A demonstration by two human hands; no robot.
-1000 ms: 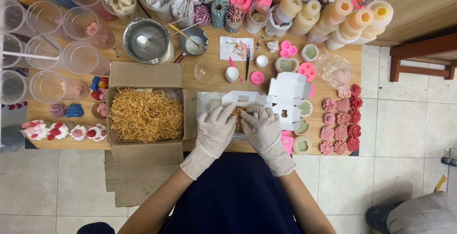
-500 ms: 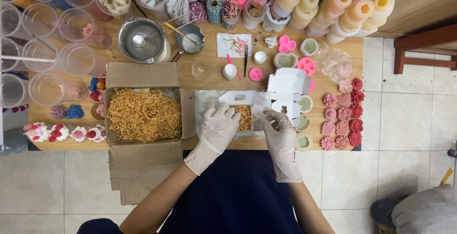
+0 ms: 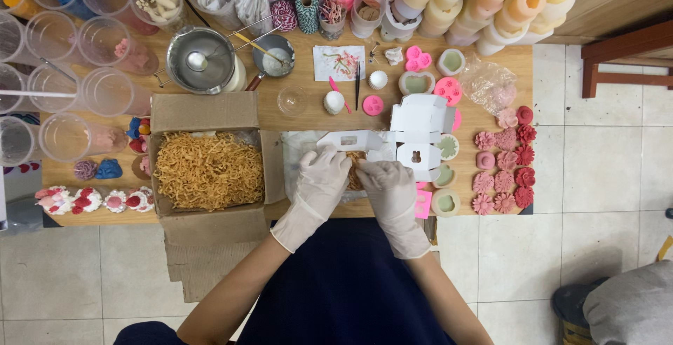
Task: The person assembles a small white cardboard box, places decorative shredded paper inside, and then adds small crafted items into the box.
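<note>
Gloved left hand (image 3: 319, 184) and gloved right hand (image 3: 387, 189) meeting at the wooden worktop's (image 3: 280, 117) front edge, fingers curled on a wad of tan shredded paper (image 3: 355, 168), mostly hidden. Just behind, small white cardboard box (image 3: 348, 140), partly covered. Little free room alongside.

Pale tiled floor (image 3: 617, 177) beneath a wooden table (image 3: 294, 117); a wooden bench (image 3: 627, 54) is seen far right
</note>
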